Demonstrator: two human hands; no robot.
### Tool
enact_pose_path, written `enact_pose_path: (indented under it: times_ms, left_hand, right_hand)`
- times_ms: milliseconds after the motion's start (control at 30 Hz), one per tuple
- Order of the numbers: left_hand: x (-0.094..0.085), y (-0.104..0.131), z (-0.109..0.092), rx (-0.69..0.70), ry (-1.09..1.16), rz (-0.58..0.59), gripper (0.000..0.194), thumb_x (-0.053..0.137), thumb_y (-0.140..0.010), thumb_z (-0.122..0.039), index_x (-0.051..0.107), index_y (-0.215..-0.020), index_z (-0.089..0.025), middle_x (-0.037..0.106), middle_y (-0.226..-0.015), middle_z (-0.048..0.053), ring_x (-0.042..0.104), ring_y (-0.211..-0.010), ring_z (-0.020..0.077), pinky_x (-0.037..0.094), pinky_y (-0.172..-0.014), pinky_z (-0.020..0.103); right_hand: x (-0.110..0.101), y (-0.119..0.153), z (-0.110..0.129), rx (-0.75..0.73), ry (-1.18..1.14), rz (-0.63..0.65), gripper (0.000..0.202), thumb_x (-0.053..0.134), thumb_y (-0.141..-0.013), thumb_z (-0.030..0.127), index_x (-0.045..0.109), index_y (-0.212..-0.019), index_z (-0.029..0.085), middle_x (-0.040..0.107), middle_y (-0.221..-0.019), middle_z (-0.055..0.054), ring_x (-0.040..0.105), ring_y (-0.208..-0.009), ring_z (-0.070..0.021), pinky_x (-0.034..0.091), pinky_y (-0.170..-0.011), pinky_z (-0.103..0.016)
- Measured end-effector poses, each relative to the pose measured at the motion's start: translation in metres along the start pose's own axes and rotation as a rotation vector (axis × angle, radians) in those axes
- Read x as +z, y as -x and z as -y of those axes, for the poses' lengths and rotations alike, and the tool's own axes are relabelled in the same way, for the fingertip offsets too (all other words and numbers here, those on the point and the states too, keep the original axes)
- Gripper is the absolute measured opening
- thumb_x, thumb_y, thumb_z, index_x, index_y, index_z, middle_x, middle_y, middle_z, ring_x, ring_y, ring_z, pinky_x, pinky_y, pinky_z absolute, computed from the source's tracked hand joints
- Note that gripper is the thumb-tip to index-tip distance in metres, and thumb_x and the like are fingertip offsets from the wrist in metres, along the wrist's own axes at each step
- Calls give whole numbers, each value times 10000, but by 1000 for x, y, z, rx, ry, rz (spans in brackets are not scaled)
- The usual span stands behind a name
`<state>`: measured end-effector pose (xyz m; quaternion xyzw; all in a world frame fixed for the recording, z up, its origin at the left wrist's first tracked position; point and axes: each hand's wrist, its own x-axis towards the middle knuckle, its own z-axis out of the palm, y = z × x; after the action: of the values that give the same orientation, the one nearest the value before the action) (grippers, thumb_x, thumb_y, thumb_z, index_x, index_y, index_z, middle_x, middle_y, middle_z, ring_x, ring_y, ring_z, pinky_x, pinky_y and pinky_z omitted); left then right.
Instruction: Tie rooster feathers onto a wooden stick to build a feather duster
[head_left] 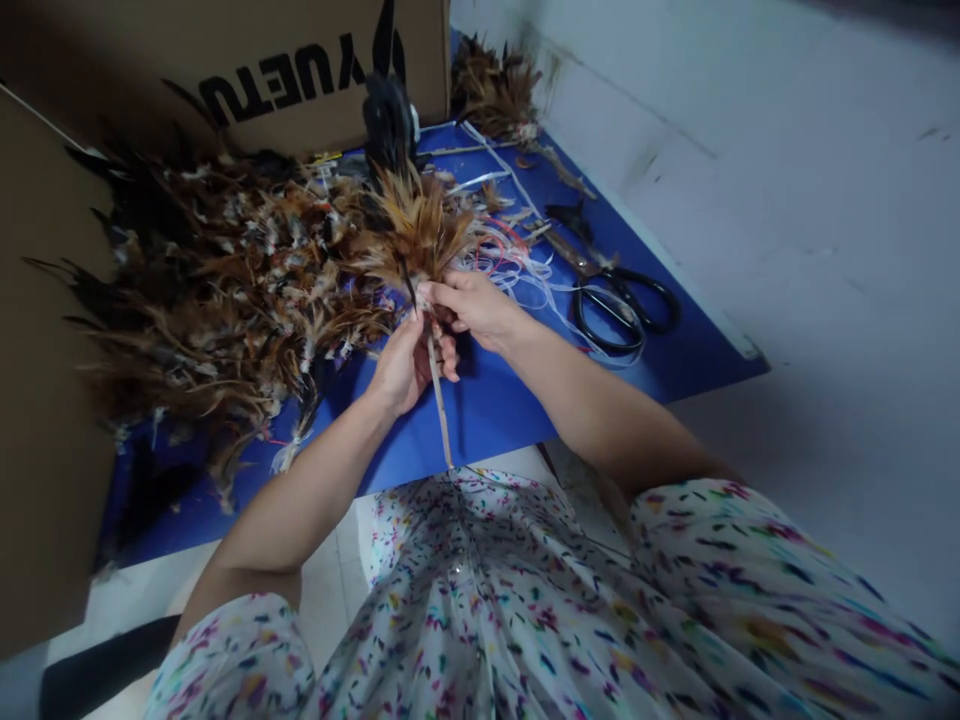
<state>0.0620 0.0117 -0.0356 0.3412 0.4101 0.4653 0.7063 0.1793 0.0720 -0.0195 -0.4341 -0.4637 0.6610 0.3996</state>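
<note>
Cardboard box (pixel 300 40), cut off by the top edge, fills the upper left. Blue table (pixel 510 405) lies below, partly hidden under a feather pile (pixel 247 260) at left. Centre frame, a feather bundle (pixel 424 225) covers the top of its stick (pixel 439 400). Black-handled scissors (pixel 596 266) rest right. Right hand (pixel 476 305) pinches the bundle's base; left hand (pixel 401 370) holds the stick, fingers partly hidden.

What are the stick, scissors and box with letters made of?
Stick: probably wood or bamboo, unpolished; it's pale and dull. Scissors: likely metal blades, greyish-brown and dull; smooth black handles, maybe plastic or coated metal. Box: likely matte cardboard, being flat-sided and brown.
</note>
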Motion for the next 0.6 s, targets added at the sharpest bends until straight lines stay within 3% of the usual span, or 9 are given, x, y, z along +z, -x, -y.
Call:
enact_pose_path:
  times_ms: [133,300,400,500,533,600]
  left_hand:
    - [4,6,4,52,-80,-109,450,592,-855,-620,437,-1009,-226,621,-695,-13,646,-570,152,542,-501,262]
    - [16,23,11,290,-247,-330,457,756,-755,-390,436,-1046,-242,558,-885,-21,597,-618,90,479,-450,187]
    - [16,44,6,410,-345,-280,375,717,-797,-398,487,-1049,-241,568,-972,8,606,-677,92,475,-478,188]
    - [-1,69,-13,406,-592,-185,245,618,-893,-429,578,-1008,-216,595,-785,1,542,-561,84,406,-452,190]
    - [-11,77,-22,432,-703,-212,235,613,-901,-422,602,-1005,-212,597,-736,-4,539,-554,90,400,-461,195]
    - [-35,87,-42,549,-943,-377,215,612,-901,-411,637,-951,-204,623,-720,-5,545,-568,94,431,-533,211]
  right_hand:
    - [-6,-4,4,-73,-39,-26,328,692,-886,361,514,-688,169,474,-531,38,392,-444,-44,180,-362,-158]
    - [-11,-6,9,-104,-69,-83,312,612,-939,275,482,-672,178,471,-519,39,389,-425,-45,166,-355,-154]
    - [-12,-7,9,-113,-103,-85,341,647,-918,341,469,-673,183,436,-506,52,352,-408,-39,164,-346,-157]
    - [-14,-8,8,-129,-124,-42,368,684,-885,412,469,-692,185,457,-536,44,356,-420,-36,179,-343,-157]
    - [-14,-8,8,-139,-120,-27,373,694,-874,431,470,-703,186,470,-554,40,361,-428,-35,182,-343,-156]
    - [-15,-8,8,-161,-96,-12,389,702,-858,470,465,-724,192,473,-576,37,369,-442,-37,185,-345,-153]
